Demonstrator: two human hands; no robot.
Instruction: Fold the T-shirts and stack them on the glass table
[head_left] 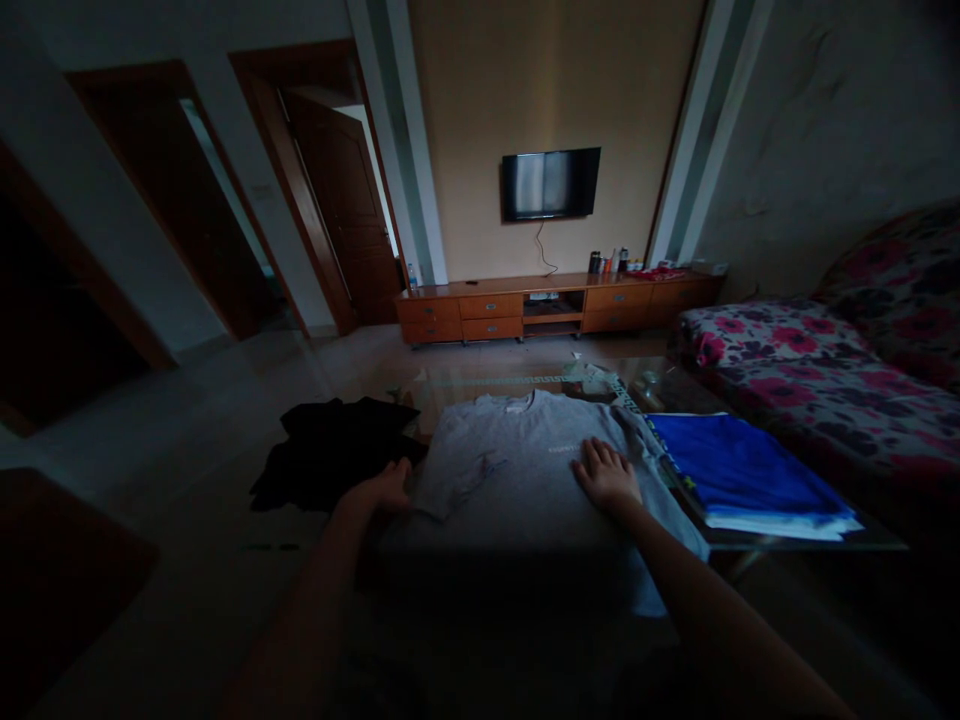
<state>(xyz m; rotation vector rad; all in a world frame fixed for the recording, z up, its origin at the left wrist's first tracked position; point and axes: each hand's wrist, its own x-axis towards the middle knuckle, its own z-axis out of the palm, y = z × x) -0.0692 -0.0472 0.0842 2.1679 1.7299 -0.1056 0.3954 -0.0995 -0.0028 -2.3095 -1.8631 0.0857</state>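
A grey T-shirt [517,480] lies spread on a glass-topped table, neck toward the far side, with small lettering on its chest. Its left sleeve is folded in over the front, and the right side hangs past the near table edge. My right hand [609,476] rests flat on the chest, fingers spread. At the shirt's left edge is my left hand [388,486], its fingers apart as far as the dim light shows. Dark clothing [337,440] lies in a heap just beyond my left hand. Folded blue fabric [742,470] with a white edge sits to the right.
A flowered sofa [795,350] stands along the right. Across the room, a long wooden cabinet [491,315] holds bottles and small items under a wall-mounted television [551,185]. A wooden door [341,195] stands ajar at the back left. Crumpled plastic [592,378] lies at the table's far edge.
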